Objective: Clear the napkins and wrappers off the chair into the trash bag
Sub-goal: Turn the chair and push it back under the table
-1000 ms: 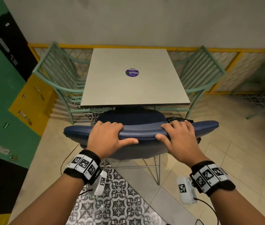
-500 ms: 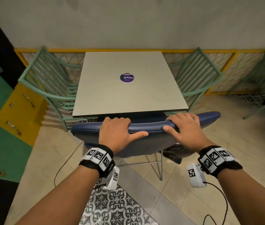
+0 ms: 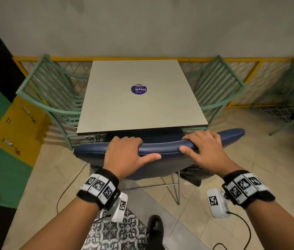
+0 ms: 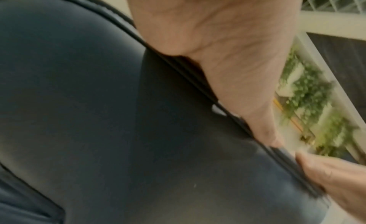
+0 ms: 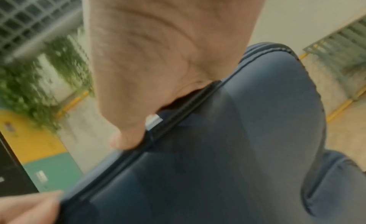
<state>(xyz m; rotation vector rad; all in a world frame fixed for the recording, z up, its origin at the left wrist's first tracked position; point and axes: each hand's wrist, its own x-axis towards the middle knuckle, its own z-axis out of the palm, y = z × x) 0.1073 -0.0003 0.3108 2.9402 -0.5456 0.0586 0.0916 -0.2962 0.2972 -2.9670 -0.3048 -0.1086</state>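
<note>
1. My left hand [image 3: 124, 156] and right hand [image 3: 205, 152] clamp the blue chair [image 3: 164, 147] backrest, fingers [image 3: 126, 140] curled over its top.
2. Its seat lies ahead, tucked under the surface [image 3: 139, 112]; napkins and wrappers unseen.

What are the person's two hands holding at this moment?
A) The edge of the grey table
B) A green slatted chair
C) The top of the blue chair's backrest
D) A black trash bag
C: the left hand and the right hand both curl over the top edge of the blue chair, thumbs on its near side.
</note>
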